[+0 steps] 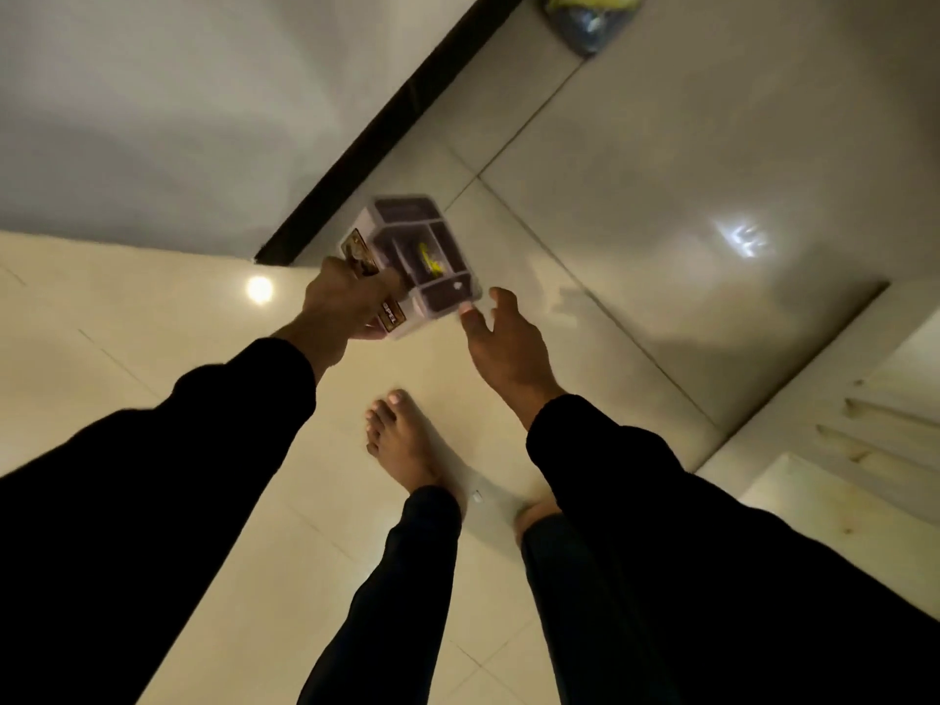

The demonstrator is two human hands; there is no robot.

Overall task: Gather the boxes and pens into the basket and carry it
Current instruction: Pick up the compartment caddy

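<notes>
Legible text, one item: a brown and gold label (390,313) on the near-left side of the basket (424,256), gripped by the left hand (346,302). Blurred white letters, apparently "…FEL"; the rest cannot be read.

The basket (424,256) is held above the floor (661,195), in front of the feet. It is gripped at its left side by the left hand (346,310), and its right corner is touched by the right hand (501,343). A bag (590,17) is seen far ahead by the wall.
</notes>
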